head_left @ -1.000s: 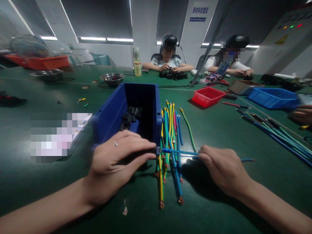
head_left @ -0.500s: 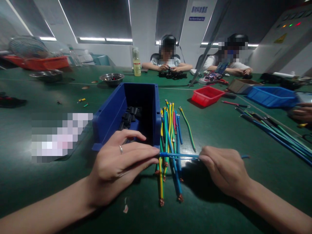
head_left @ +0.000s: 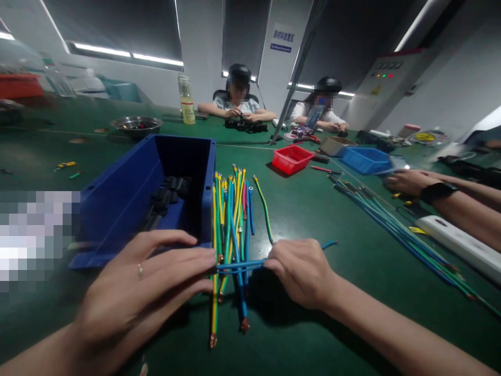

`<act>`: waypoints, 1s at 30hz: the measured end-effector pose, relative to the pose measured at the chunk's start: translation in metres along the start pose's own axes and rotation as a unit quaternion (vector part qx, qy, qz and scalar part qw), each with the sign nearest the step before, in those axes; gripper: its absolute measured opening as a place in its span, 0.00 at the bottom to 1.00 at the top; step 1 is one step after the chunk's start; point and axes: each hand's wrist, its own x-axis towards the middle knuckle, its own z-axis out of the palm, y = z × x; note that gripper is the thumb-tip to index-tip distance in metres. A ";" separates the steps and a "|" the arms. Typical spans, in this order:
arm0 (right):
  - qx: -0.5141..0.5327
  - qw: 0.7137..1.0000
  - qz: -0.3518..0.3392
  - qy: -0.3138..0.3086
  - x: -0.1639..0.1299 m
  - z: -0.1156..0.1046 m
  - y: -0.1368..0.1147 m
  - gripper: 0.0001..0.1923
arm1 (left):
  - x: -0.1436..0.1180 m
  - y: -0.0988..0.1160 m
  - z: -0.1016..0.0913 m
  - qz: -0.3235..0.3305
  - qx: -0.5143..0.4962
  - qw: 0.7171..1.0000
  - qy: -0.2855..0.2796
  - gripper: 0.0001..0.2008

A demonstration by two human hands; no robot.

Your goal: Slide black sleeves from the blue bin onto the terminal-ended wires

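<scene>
Blue wire (head_left: 250,263) is held across the loose wires (head_left: 236,203) beside the dark-blue bin (head_left: 117,188) — pinched by the left hand (head_left: 144,292), gripped in the right hand (head_left: 305,274), presumably so two holds steady it.

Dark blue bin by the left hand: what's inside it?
Black pieces lie inside the dark blue bin. The left hand covers part of its near end, hiding anything directly behind the fingers.

The wall sign (head_left: 284,36) reads 原材料放置区; its English line is blurred. The cabinet (head_left: 386,83) bears a yellow triangle sign (head_left: 376,90). The bottle label (head_left: 188,107) is illegible.
</scene>
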 end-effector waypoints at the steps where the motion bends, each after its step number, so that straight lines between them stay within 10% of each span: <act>1: -0.005 1.000 0.007 0.002 0.000 0.000 0.001 0.24 | -0.001 0.000 0.001 -0.023 0.013 1.000 0.002 0.20; 5: -0.009 1.000 0.019 0.009 -0.002 -0.004 0.005 0.22 | 0.000 -0.002 -0.001 -0.092 0.039 0.995 0.014 0.30; 13: -0.002 1.000 0.013 0.004 -0.003 -0.004 0.009 0.19 | 0.006 -0.002 -0.005 -0.033 -0.003 0.999 0.017 0.11; 30: -0.035 0.999 0.001 -0.006 -0.001 -0.005 0.005 0.20 | 0.010 0.000 -0.005 -0.005 -0.039 0.999 -0.004 0.14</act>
